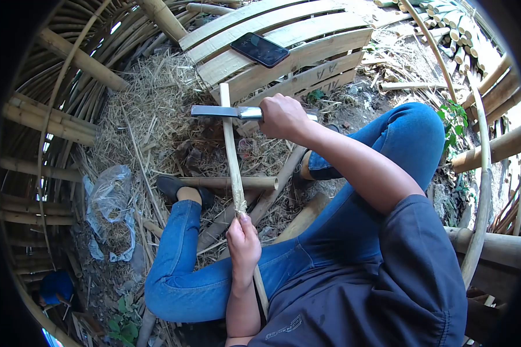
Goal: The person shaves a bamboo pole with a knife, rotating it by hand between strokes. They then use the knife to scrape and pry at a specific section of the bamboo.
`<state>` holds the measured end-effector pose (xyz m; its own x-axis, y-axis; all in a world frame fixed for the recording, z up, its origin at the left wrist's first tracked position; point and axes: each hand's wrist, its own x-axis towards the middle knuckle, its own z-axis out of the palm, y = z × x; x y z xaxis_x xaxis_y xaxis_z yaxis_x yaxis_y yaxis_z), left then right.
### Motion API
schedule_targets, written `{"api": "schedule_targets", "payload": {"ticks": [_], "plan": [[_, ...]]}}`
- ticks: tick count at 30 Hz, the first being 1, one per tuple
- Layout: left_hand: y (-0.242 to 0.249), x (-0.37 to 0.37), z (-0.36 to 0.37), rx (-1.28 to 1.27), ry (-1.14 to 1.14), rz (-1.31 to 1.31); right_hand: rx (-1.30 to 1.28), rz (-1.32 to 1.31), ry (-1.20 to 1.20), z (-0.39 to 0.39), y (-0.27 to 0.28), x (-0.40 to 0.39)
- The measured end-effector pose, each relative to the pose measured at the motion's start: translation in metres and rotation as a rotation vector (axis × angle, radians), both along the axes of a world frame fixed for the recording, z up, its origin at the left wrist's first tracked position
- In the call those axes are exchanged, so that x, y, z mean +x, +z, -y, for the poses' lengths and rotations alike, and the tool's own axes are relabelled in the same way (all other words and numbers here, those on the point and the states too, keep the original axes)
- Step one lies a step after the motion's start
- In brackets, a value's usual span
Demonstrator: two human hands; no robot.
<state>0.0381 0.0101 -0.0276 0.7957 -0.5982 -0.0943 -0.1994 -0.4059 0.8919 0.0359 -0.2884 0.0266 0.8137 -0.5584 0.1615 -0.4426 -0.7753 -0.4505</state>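
A long pale bamboo strip [233,156] runs from beside my body out toward the wooden crate. My left hand [244,242] is closed around its lower part, just below a spot where thin shavings curl up. In my right hand [283,118] is a knife [214,111], gripped by its handle, with the blade pointing left. The blade lies across the upper part of the strip, apparently touching it. Most of the handle is hidden by my fingers.
A slatted wooden crate [324,52] stands ahead with a phone [259,50] on top. Bamboo shavings [150,98] and bamboo poles [231,183] cover the ground by my feet. A clear plastic bag [111,196] lies left. Cut bamboo [451,29] is stacked at upper right.
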Motion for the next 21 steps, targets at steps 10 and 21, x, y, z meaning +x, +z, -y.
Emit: {"api": "schedule_targets", "payload": {"ticks": [10, 21], "plan": [[0.030, 0.015, -0.006, -0.308, 0.065, -0.648, -0.048, -0.045, 0.350, -0.051, -0.008, -0.007], [0.032, 0.006, -0.008, -0.301, 0.048, -0.569, -0.042, -0.003, 0.259, -0.042, -0.014, 0.000]]}}
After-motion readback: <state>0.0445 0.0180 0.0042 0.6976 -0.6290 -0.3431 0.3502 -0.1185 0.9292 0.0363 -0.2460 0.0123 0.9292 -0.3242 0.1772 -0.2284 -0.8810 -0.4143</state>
